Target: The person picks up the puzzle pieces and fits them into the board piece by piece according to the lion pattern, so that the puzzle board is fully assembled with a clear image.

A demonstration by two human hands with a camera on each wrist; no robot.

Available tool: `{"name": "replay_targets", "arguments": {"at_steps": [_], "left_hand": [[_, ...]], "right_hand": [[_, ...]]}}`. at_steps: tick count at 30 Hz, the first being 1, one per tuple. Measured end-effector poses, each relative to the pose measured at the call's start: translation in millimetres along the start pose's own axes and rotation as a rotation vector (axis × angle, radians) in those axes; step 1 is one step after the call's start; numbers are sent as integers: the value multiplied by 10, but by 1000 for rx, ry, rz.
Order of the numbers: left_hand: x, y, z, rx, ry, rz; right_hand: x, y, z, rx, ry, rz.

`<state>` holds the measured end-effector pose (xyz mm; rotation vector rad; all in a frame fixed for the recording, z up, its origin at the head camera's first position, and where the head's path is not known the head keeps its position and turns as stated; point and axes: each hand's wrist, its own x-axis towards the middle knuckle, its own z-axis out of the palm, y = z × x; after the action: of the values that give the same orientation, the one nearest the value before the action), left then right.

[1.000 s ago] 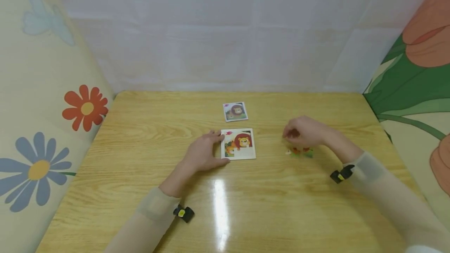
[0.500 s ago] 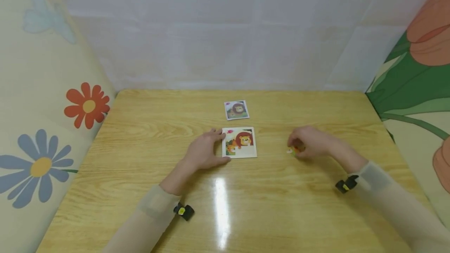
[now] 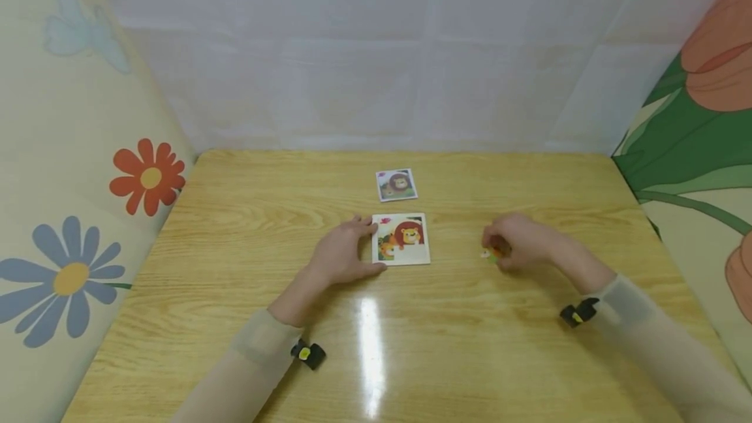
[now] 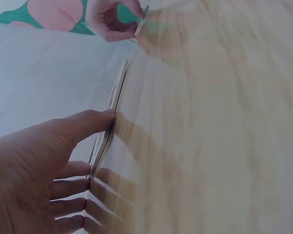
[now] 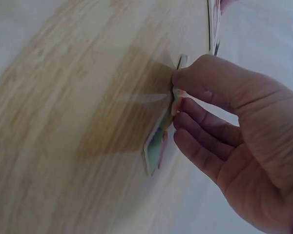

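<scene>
My left hand holds the left side of a square white-framed puzzle board, thumb at the lower corner and fingers by the upper one. The board shows a lion and a smaller animal, with a bare white patch at lower right. To the right, my right hand pinches a small colourful puzzle piece between thumb and fingers, close over the table. Another greenish piece lies just beside it in the right wrist view. From the head view, the hand hides most of these pieces.
A small picture card with the same lion scene lies behind the board. The wooden table meets a white cloth at the back, with flower-patterned panels on both sides.
My right hand has come down slightly to the right onto the loose pieces, and its thumb and fingers have closed on one. The left hand stays at the board.
</scene>
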<state>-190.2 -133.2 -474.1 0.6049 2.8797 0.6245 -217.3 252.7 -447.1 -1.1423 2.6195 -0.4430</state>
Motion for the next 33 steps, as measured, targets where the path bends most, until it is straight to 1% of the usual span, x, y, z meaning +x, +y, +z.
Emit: {"name": "replay_targets", "arguments": {"at_steps": [2,4,7,10,14,18,24,28,33], "left_hand": [[-5,-5,3,1,-2,-1],[-5,-9,10,3,-1,3],[11,-11,26,11,4,14],[26,-6,41,12,5,20],[19,9,45,3,1,15],[8,11,43,1,-3,4],[-7,0,17,-3,3,-5],[-3,-11,13,-8,8,3],[-6,-26,20,-12,6,3]], "right_hand": [[16,6,26,16,13,-25],[33,9,56,29,16,-31],[76,-10,78,48,6,-2],[149,-62,65,49,-14,48],[293,-161,25,69,-14,53],[454,-272,-18,96,-1,32],[753,-444,-53,117,26,-9],[943,-566,-14,86,28,-50],[1130,-679,102,69,-2,-132]]}}
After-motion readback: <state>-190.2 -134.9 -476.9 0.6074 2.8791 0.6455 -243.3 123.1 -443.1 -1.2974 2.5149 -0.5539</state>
